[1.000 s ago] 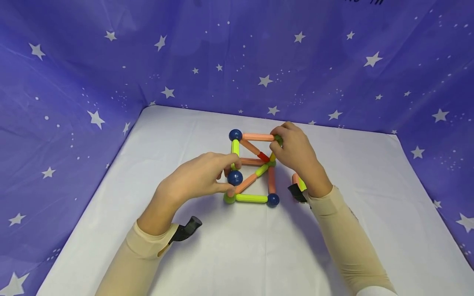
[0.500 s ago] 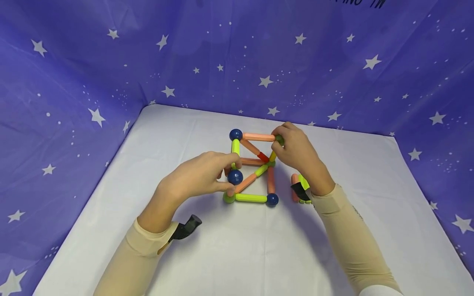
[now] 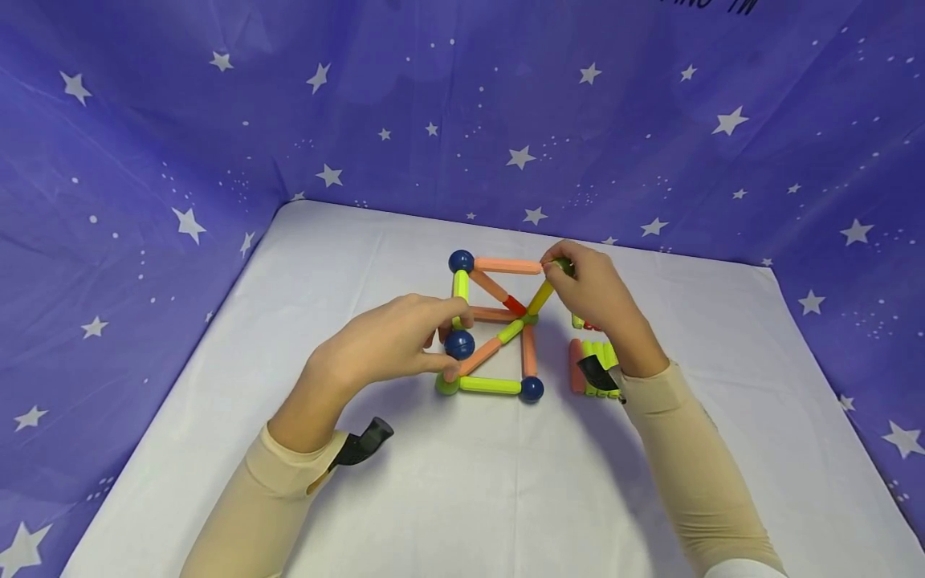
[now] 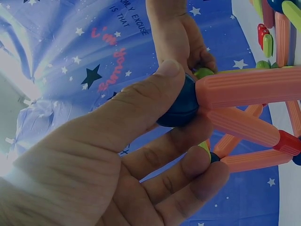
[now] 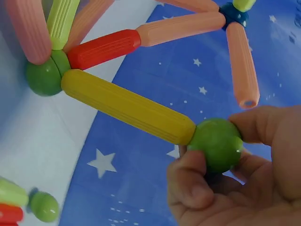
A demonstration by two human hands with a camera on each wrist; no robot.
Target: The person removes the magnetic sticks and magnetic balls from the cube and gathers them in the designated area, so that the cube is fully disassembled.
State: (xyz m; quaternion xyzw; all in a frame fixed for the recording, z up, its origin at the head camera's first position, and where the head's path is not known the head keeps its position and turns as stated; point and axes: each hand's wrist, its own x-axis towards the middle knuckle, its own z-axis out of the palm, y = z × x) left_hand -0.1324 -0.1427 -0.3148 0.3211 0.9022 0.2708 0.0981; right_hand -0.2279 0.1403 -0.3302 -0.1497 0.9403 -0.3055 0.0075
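Note:
A frame of magnetic rods and balls stands on the white table, in front of me. My left hand [image 3: 390,341] holds its near-left blue ball [image 4: 181,106] between thumb and fingers. At the far right, my right hand [image 3: 588,281] pinches a green ball [image 5: 216,146]. A yellow rod [image 5: 131,106] runs from that ball down to a lower green ball [image 5: 44,77], where several rods meet. An orange rod [image 3: 508,266] reaches right from the far blue ball [image 3: 461,262]; its free end shows in the right wrist view, apart from the pinched green ball.
Loose rods [image 3: 598,361] lie in a row right of the frame, partly under my right wrist. Another loose green ball [image 5: 44,206] lies beside short rods. A purple star-printed cloth [image 3: 520,112] walls the table at the back and sides.
My right hand has moved slightly right with the green ball, away from the orange rod's end. The yellow rod now leans outward and shows more. My left hand stays in place.

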